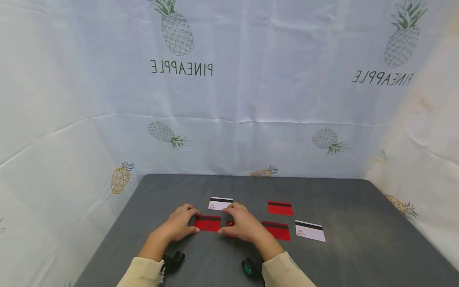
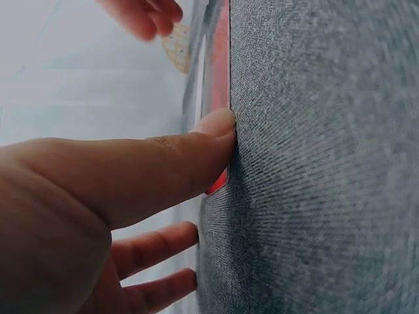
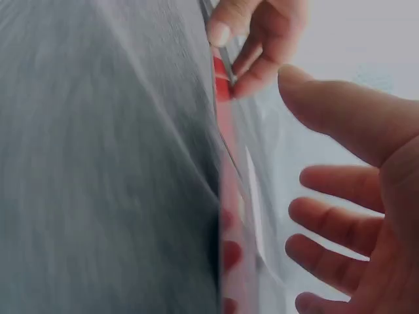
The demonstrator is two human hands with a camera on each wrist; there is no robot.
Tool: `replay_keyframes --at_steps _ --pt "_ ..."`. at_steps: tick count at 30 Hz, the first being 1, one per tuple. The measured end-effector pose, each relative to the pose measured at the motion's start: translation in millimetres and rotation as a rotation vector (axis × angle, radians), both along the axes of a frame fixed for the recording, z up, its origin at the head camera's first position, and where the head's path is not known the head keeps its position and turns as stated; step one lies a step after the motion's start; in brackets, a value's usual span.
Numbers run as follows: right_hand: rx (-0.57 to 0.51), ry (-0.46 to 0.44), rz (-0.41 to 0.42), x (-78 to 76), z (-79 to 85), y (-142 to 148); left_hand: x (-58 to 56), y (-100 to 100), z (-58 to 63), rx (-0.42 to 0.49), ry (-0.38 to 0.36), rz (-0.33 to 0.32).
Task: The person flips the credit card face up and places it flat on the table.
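Note:
A red card with a black stripe lies flat on the dark table. My left hand grips its left end, with the thumb at the near edge and fingertips at the far edge. In the left wrist view the thumb presses against the card's edge. My right hand hovers just right of that card with fingers spread and nothing held; the right wrist view shows its thumb apart from the table. Partly hidden beneath it is a small red piece with a white mark, probably another card.
Behind the hands lies a white card with a black stripe. To the right are two red striped cards, one farther and one nearer, and a white card. A pineapple-print curtain surrounds the dark table.

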State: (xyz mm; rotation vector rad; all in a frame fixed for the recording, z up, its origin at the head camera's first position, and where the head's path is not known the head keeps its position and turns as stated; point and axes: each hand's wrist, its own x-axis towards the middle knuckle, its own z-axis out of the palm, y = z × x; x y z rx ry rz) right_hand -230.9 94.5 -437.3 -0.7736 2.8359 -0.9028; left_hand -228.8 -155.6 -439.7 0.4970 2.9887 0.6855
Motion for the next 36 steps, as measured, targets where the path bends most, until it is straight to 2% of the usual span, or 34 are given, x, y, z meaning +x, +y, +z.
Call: replay_keyframes --at_steps 4,9,12,20,27,32,36 --pt "0.062 0.010 -0.017 -0.9 -3.1 -15.1 1.1 -0.5 1.6 0.021 -0.030 0.016" --pt "0.169 0.087 -0.044 -0.2 -9.2 -25.3 1.5 -1.5 3.3 0.025 -0.051 0.018" --pt "0.183 0.123 -0.064 0.1 -11.9 -27.2 0.9 -1.8 3.1 0.018 -0.044 0.013" --pt "0.105 0.119 -0.091 -0.6 -16.0 -27.1 -0.7 -2.5 1.0 0.013 -0.032 -0.007" --pt "0.018 0.139 -0.105 -2.8 -20.1 -26.8 -2.2 -1.9 0.5 0.026 -0.042 0.002" --pt "-0.027 0.135 -0.067 -3.9 -20.2 -28.2 -2.0 -1.5 0.5 0.037 -0.040 0.005" --pt "0.004 0.160 -0.043 -2.6 -21.0 -30.2 -0.6 -3.0 1.1 0.031 -0.045 0.000"
